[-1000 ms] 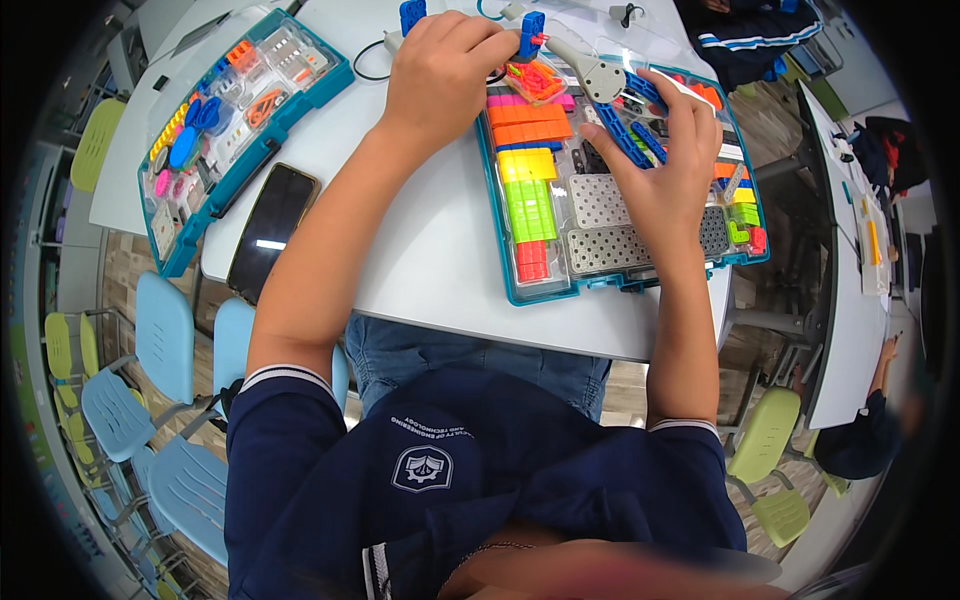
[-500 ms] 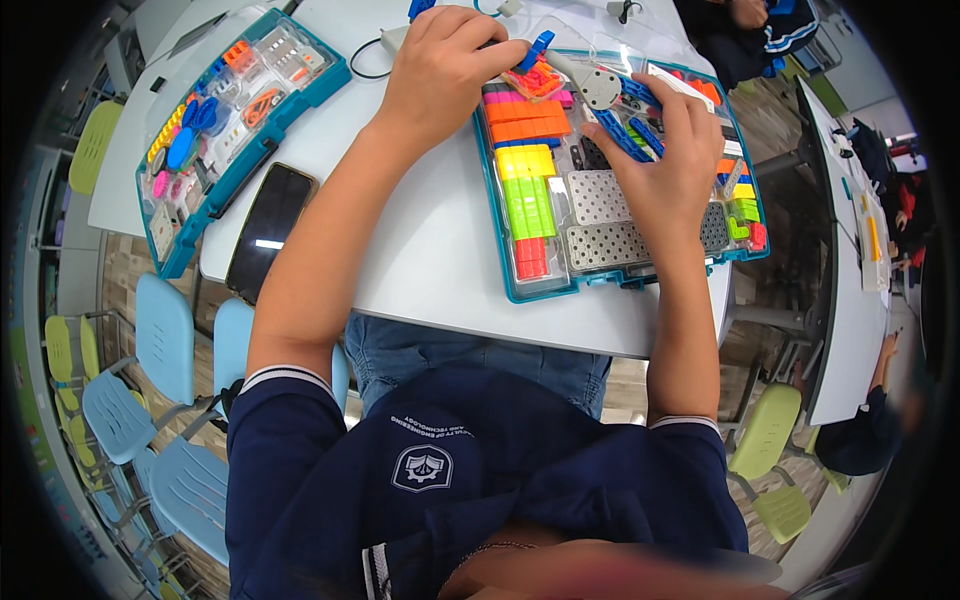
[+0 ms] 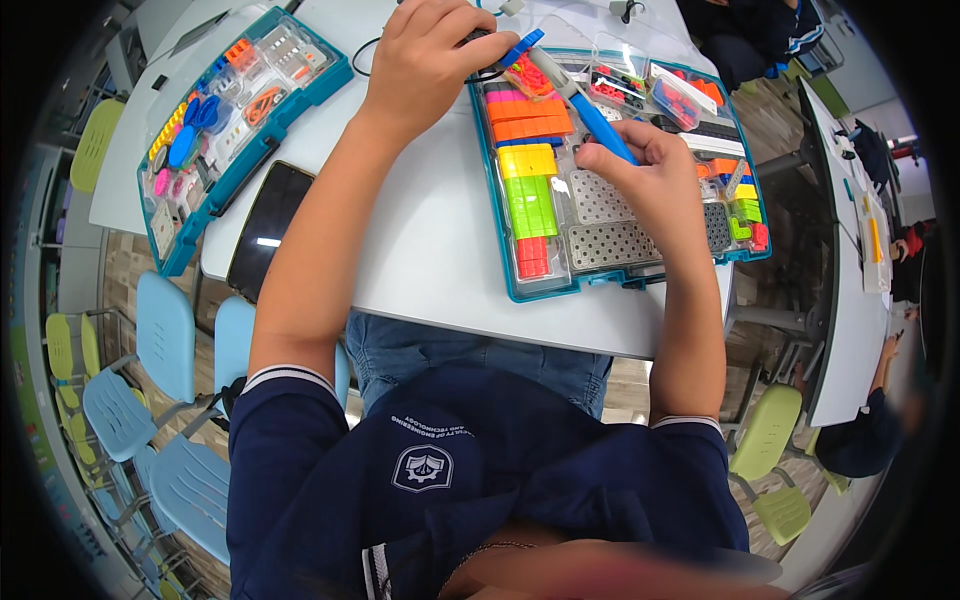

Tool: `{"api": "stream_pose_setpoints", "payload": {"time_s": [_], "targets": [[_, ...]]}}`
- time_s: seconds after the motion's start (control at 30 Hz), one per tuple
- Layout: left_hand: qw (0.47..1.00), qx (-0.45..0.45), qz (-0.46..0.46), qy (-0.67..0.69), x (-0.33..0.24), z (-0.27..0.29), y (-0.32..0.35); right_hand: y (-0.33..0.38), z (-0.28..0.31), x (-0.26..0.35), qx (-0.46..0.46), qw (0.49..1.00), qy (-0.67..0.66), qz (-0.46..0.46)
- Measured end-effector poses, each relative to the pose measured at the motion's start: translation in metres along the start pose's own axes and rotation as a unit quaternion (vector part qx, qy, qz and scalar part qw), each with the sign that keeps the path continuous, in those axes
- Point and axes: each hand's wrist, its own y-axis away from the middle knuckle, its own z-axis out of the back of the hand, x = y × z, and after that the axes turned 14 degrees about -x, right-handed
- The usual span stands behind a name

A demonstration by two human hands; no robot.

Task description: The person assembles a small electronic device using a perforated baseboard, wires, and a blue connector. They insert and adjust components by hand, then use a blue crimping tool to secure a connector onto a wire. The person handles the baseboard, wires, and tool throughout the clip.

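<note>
A jointed assembly of building-kit parts stretches between my hands: a grey bar (image 3: 553, 72) with a blue beam (image 3: 600, 125) at its near end and a blue piece (image 3: 522, 47) by the other end. Thumb and fingers of my right hand (image 3: 655, 170) are closed round the blue beam, above the open parts case. My left hand (image 3: 425, 60) grips the assembly's far end, where a dark part shows partly under its fingers. Below lies the teal-edged parts case (image 3: 540, 292), with orange, yellow, green and red blocks (image 3: 528, 200) and grey perforated plates (image 3: 605, 243).
A second teal case (image 3: 330, 80) of coloured parts lies at the left, with a black phone (image 3: 270, 230) near it on the white table (image 3: 430, 270). Cables (image 3: 370, 55) run at the back. Light blue chairs (image 3: 165, 330) stand left. Other people sit at the far right.
The assembly has turned in my right hand: its round, dotted disc and paired blue beams faced up, and now one blue beam shows side-on. My left hand has shifted slightly left.
</note>
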Motion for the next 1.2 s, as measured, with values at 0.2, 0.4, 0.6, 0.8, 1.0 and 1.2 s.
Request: {"api": "stream_pose_setpoints", "payload": {"time_s": [0.2,0.4,0.6,0.8,1.0,1.2], "targets": [[0.999,-0.007,-0.028,-0.017,0.006,0.003,0.004,0.002,0.010,0.007,0.106,0.986,-0.106,-0.070],[0.998,-0.013,-0.045,-0.036,0.006,0.004,0.003,-0.005,0.020,0.002,0.187,0.958,-0.168,-0.134],[0.996,-0.022,-0.063,-0.052,0.003,0.008,-0.001,-0.009,0.024,-0.002,0.120,0.986,-0.097,-0.059],[0.997,-0.010,-0.057,-0.055,0.003,0.008,-0.003,-0.002,0.013,-0.002,-0.062,0.989,0.073,0.116],[0.999,0.005,-0.041,-0.032,0.002,0.005,-0.003,-0.002,0.012,-0.001,-0.147,0.937,0.206,0.240],[0.997,0.005,-0.054,-0.059,0.000,0.006,-0.004,0.000,0.015,0.005,-0.081,0.944,0.259,0.186]]}}
